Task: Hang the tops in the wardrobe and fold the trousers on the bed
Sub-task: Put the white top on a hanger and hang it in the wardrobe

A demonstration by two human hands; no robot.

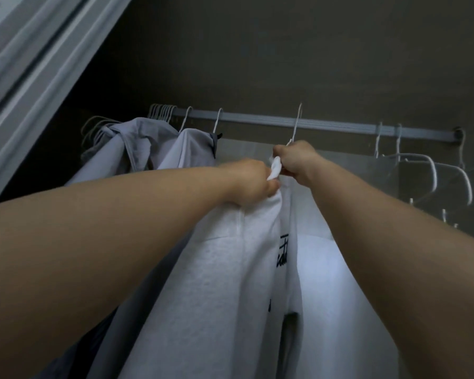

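White top (225, 283) hangs at the rail (257, 119), soft, limp, probably fairly heavy. Left hand (253, 180) bunches its neck fabric; right hand (294, 160) clenches the hanger (296, 124) base. Best held at the collar.

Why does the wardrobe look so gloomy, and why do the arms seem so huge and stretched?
Head view: dim light leaves the wardrobe back wall murky; the white top catches the brightest patch; the wide-angle lens swells the forearms near the edges and bends the rail; empty hangers look soft.

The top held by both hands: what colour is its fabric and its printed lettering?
Light grey top with black lettering, seen in the head view.
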